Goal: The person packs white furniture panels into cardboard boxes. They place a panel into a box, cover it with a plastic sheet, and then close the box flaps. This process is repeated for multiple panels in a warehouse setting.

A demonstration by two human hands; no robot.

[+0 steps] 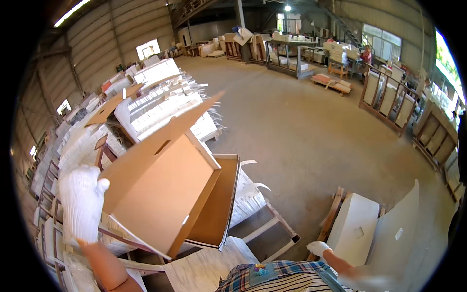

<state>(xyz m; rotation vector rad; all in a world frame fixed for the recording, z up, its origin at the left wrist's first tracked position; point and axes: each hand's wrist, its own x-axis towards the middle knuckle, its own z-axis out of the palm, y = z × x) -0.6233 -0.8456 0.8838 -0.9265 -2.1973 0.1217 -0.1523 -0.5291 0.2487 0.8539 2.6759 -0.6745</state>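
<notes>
My left hand (pixel 83 207), in a white knit glove, is closed at the left edge of a brown cardboard box (pixel 155 190). The box is tilted up, with a dark slot in its raised flap and its brown inside showing. Beneath it lies a second open cardboard piece (pixel 218 202) with a dark rim. Low on the right, my gloved right hand (pixel 318 249) is closed at the near left corner of a white cardboard carton (pixel 354 223); its fingertips are partly hidden. The white flap (pixel 400 236) beside it stands up and is blurred.
A pale veined slab (pixel 211 267) lies right before me, beside a metal frame (pixel 272 226). Stacks of white pieces (pixel 165 109) line the left. Wooden racks (pixel 386 100) stand along the right, and a person (pixel 366 54) is far back there.
</notes>
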